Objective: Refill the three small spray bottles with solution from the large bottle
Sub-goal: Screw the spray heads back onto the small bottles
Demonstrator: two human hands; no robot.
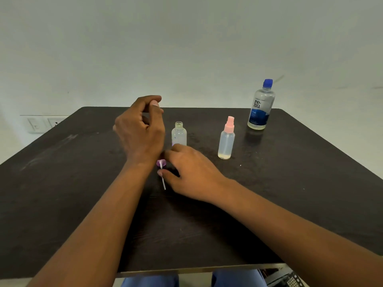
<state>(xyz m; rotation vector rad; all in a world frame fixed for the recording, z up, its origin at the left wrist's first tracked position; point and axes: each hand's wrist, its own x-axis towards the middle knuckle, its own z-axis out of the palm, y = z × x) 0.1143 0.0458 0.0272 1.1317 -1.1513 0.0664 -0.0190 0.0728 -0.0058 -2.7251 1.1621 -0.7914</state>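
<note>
The right hand [191, 172] lies low over the dark brown wooden table [62, 183], its fingers curled down around a purple plastic spray-pump head [161, 163] with a thin white dip tube [163, 181]; the thumb tip touches the tube, and the tube's free end points back towards the person. Just past those knuckles, an uncapped small clear plastic spray bottle [179, 134] stands upright with its mouth open, its base hidden behind the fingers. The left hand [141, 129] is raised just to the left of that open bottle, fingers bent in towards the thumb with the tips close together; whether anything is pinched between them I cannot tell. To the right of the right hand and apart from it stands a small translucent spray bottle with a pink pump cap [226, 139], a little yellowish liquid at its bottom. Farther right and back, well apart from both hands, a large clear bottle with a blue cap and blue label [261, 105] stands upright near the table's far edge
</note>
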